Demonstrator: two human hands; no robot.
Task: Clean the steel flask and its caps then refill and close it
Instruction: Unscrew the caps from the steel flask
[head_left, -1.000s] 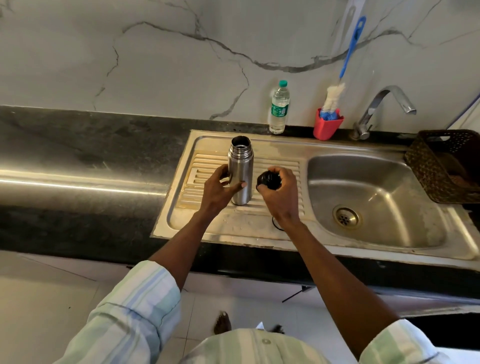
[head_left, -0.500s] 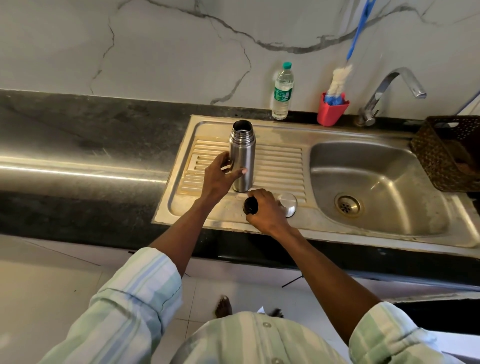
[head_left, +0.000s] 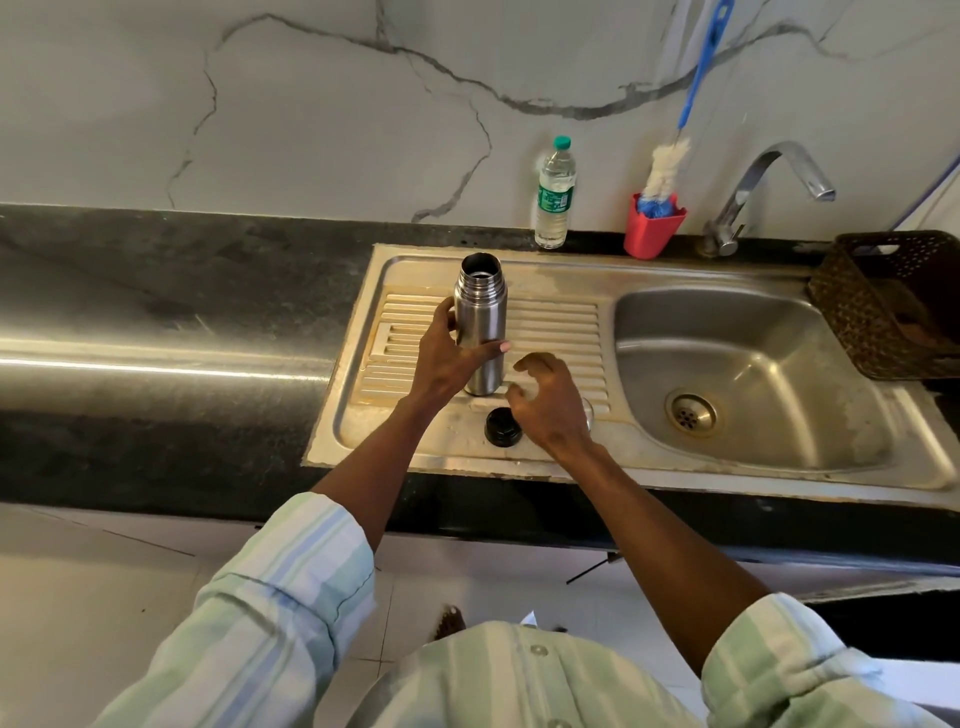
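On the drainboard (head_left: 550, 332), steel flask (head_left: 480, 322) upright, mouth up, left hand (head_left: 447, 358) gripping it, right hand (head_left: 550, 405) loosely curled, empty.

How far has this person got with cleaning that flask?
Early on. The steel flask stands open on the drainboard, held by the left hand. The black inner cap lies beside it; the right hand hovers empty. No water runs from the tap, so washing, refilling and closing remain.

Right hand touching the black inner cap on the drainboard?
Apart. The head view shows bare steel between the right hand and the round black plastic inner cap.
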